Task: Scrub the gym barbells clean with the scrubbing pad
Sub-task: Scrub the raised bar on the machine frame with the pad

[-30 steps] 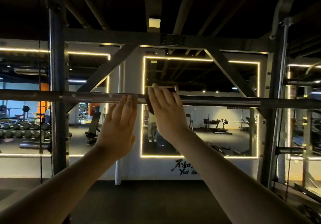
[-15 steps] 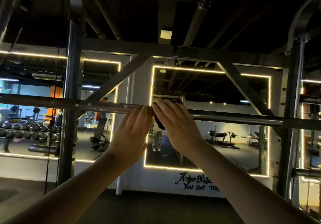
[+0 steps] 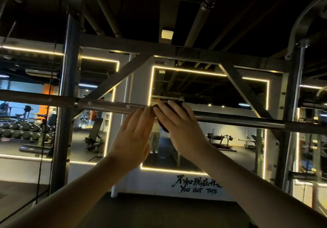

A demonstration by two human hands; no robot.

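Note:
A long steel barbell [image 3: 247, 121] runs across the view at head height, held in a dark rack. My right hand [image 3: 180, 127] lies over the bar near its middle and holds a dark scrubbing pad [image 3: 163, 126] wrapped against it. The pad's edges show above my fingertips and below my palm. My left hand [image 3: 132, 139] reaches up beside it with straight fingers, its fingertips touching the bar at the end of the knurled section. The two hands touch each other.
Rack uprights stand at the left [image 3: 69, 121] and right [image 3: 292, 121], with a crossbeam [image 3: 141, 48] overhead. Behind is a wall mirror with a lit frame [image 3: 152, 86]. A dumbbell rack [image 3: 23, 130] and a bench [image 3: 95, 134] show at the left.
My left hand has slid right along the bar until it meets my right hand. The right hand and pad stay at about the same spot on the bar. My view has shifted.

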